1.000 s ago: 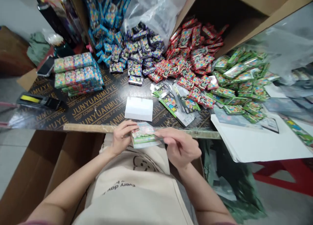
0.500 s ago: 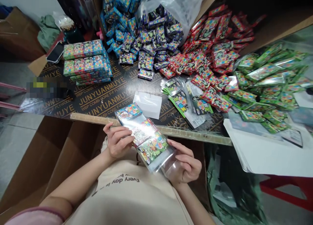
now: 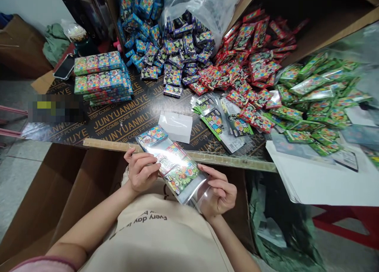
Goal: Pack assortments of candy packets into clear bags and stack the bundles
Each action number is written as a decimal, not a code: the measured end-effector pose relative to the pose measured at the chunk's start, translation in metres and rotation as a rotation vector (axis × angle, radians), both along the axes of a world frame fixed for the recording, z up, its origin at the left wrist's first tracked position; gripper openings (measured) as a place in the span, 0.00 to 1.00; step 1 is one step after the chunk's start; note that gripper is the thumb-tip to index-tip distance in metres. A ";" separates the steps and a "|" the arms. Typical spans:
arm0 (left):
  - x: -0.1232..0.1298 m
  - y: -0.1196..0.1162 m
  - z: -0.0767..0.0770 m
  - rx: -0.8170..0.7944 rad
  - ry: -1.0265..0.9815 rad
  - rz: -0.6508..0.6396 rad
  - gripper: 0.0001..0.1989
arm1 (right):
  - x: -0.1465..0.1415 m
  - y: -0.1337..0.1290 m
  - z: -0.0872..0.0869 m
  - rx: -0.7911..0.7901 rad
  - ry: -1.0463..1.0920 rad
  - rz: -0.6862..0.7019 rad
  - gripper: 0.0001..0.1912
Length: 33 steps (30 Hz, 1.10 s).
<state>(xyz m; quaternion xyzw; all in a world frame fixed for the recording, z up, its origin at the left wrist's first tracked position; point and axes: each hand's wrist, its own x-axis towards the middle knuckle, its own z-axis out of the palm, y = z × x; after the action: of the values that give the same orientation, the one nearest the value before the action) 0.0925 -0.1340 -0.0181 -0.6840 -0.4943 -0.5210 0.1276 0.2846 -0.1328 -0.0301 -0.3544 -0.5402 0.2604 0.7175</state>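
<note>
Gripping a clear plastic bag of printed packets, left hand closed on its edge, right hand curled under its end, both holding as half a second earlier.

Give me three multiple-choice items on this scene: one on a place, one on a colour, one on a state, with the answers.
1. Where is the white card?
A. On the floor
B. On the dark printed board
C. In the right hand

2. What colour are the packets at far right?
A. Green
B. Yellow
C. White

3. What state is the clear plastic bag in?
A. Lying flat on the board
B. Held between both hands
C. Tucked inside a cardboard box

1 B: it lies beyond the wooden strip.
2 A: their wrappers show mainly green.
3 B: the left hand and right hand grip it.
</note>
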 end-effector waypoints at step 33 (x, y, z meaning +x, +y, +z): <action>-0.008 0.022 0.008 -0.091 0.244 -0.121 0.09 | -0.009 0.033 -0.010 -0.876 0.657 0.327 0.16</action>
<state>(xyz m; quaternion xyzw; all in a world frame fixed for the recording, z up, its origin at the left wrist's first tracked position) 0.0850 -0.1121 -0.0103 -0.7758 -0.4562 -0.4179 0.1241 0.2759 -0.1002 -0.0397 -0.4309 -0.1784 0.6641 0.5844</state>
